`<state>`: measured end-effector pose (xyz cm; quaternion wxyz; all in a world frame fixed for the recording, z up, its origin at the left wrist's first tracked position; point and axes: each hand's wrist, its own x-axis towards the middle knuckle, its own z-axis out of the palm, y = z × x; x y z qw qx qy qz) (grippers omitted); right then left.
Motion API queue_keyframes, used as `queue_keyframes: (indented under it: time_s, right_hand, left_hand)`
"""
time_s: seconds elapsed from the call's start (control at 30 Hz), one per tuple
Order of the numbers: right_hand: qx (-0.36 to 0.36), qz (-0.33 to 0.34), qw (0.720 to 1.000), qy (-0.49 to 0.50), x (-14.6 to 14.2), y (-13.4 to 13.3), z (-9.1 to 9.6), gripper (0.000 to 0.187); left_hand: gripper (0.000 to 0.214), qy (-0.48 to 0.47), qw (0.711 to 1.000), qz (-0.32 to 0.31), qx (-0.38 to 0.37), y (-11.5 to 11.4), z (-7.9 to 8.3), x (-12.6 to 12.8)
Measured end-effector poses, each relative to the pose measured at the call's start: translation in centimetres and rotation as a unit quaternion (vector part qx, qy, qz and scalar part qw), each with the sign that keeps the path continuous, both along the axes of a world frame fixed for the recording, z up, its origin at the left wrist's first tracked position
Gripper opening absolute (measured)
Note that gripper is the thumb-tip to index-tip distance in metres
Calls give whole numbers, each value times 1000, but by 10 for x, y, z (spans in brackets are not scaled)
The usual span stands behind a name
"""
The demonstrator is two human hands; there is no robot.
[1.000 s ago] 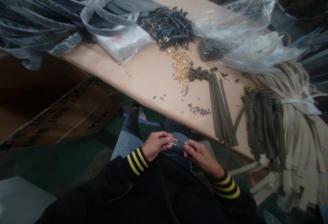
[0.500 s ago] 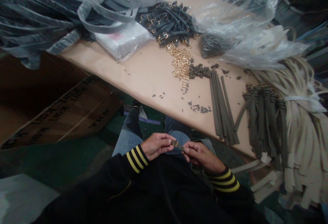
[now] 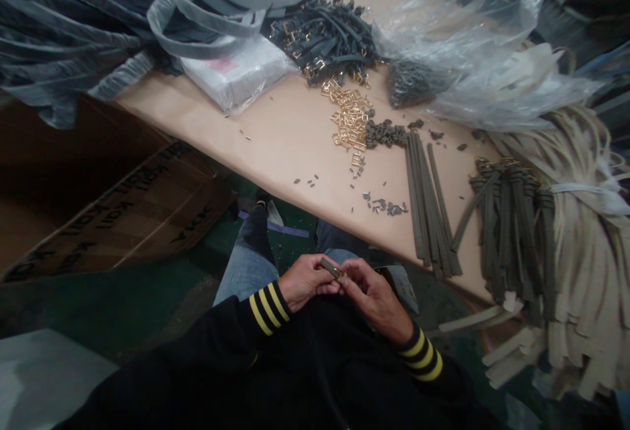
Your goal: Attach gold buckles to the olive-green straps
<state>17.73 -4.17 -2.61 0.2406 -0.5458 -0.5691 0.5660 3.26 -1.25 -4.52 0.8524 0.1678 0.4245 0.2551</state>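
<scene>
Over my lap, both hands meet around a short olive-grey strap (image 3: 329, 267) with a small gold buckle. My left hand (image 3: 302, 282) pinches the strap between thumb and fingers. Its folded end points up and to the left. At the buckle end, my right hand (image 3: 377, 299) closes thumb and fingertips on the strap. The fingers partly hide the buckle. On the table ahead lie a heap of gold buckles (image 3: 352, 115), a pile of small olive loops (image 3: 386, 133), scattered tiny metal pieces (image 3: 388, 207) and several long olive straps (image 3: 423, 210).
Finished-looking olive straps with buckles (image 3: 512, 220) hang over the table's right edge beside beige straps (image 3: 585, 272). Dark buckled straps (image 3: 329, 39), a white wrapped packet (image 3: 241, 72) and clear plastic bags (image 3: 472, 56) lie farther back. A cardboard box (image 3: 128, 220) stands at left.
My right hand has moved left and closer to my left hand. The strap has been turned: its buckle is now by the right fingertips instead of the left ones.
</scene>
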Motion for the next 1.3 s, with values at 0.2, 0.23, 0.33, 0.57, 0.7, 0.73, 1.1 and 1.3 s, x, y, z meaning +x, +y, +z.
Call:
queue_keyframes:
  time_s: [0.2,0.23,0.33,0.57,0.7,0.73,1.1,1.3]
  right_hand:
    - [31,0,999,-21,3,1,3,12]
    - [31,-4,999,-30,4,2,3,12]
    - [31,-9,998,-55,6,2,4,13]
    - [35,7,997,-62,4,2,5,9]
    - [36,2,997,-69,4,3,4,8]
    - [35,1,997,-68,4,3,4,8]
    - [62,-1,992,-109,1,2,3,7]
    - [59,26,993,-94,2,4,6,7]
  left_hand:
    - [29,-8,1000,14,5,0,4,-2]
    - [29,-19,1000,15,3,0,6,-2]
    - [29,-49,999,8,3,-1,9,-5]
    - [22,30,998,35,49,-1,9,-2]
    - [20,42,997,40,50,-1,9,-2]
    - [20,44,997,43,52,-1,9,-2]
    - [16,132,975,-33,176,-1,5,-3]
    - [9,197,931,-73,297,-1,9,-3]
